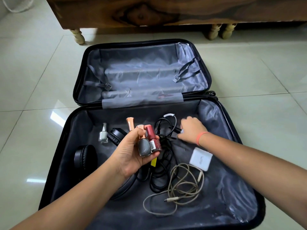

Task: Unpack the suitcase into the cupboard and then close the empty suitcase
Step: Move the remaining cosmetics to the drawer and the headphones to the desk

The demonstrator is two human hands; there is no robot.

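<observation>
Suitcase: a black hard-shell suitcase [66,128] lies open flat on the glossy pale tiled floor [33,80], mid-frame. Both halves are lined in crinkled grey fabric.
Left hand: the left hand [131,153], at centre and palm up, has its fingers curled round small glass nail-polish bottles [144,147], one grey, one dark red, with tapered rose-gold caps.
Right hand: the right hand [191,128], right of centre and knuckles up, has its fingertips down at the tangled black cable [164,163]. I can't tell if it grips.
Lower half: a clear pale bottle [103,134], padded black headphones [84,156], a white square charger block [201,159] and a looped beige cord [182,185].
Top of frame: dark grained wooden furniture [149,12].
</observation>
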